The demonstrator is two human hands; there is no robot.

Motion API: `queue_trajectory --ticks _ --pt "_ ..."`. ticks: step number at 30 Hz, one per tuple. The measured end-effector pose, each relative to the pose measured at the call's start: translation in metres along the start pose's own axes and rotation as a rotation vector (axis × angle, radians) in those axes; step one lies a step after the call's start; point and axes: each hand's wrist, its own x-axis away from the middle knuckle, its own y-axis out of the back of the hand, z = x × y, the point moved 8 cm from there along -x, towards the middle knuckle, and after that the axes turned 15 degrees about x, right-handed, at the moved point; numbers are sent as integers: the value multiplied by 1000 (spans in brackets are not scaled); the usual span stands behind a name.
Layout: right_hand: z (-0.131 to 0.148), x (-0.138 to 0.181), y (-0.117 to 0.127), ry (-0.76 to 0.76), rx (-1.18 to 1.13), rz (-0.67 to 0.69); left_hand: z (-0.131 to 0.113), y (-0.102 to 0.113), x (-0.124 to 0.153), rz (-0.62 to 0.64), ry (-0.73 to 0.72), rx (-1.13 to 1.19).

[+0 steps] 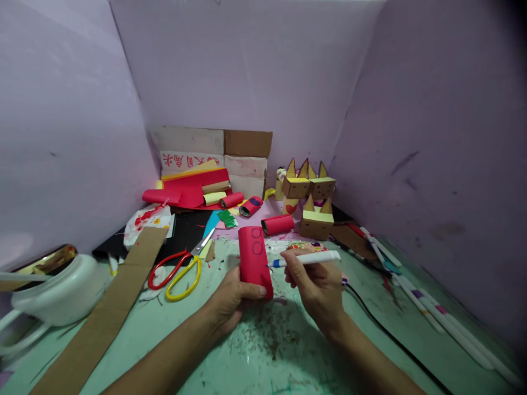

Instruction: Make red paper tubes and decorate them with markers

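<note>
A red paper tube [251,263] stands tilted in the middle of the view, with two blue outlined circles drawn near its top. My left hand [231,296] is wrapped round its lower end, the thumb lying across the front. Between the fingers of my right hand [315,288] is a white marker [319,257] with a blue tip. That tip points left at the tube's right side, touching it or very close; I cannot tell which. Left of the tube lie scissors [193,255] with one red and one yellow handle.
A cardboard strip [107,312] and a white pot-like container [69,293] are on the left. Behind lie red tubes [278,224], red paper [197,184] and an open carton [247,144]. Boxes with pointed ears [317,224], a black cable [387,323] and several markers [448,323] are to the right.
</note>
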Motion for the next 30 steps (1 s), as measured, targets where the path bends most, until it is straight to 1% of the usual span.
queue_trajectory --ticks 3,8,19,26,30 --pt "4 3 -4 58 18 19 0 -2 2 -16 4 -1" --pt "12 2 -6 114 54 42 -2 -4 3 -25 -1 1" --pt "13 0 -8 138 86 27 -1 -6 3 -25 1 27" --pt "13 3 -9 166 114 34 -1 -7 4 -26 4 9" --pt "13 3 -11 159 84 57 -2 -9 5 -22 8 31"
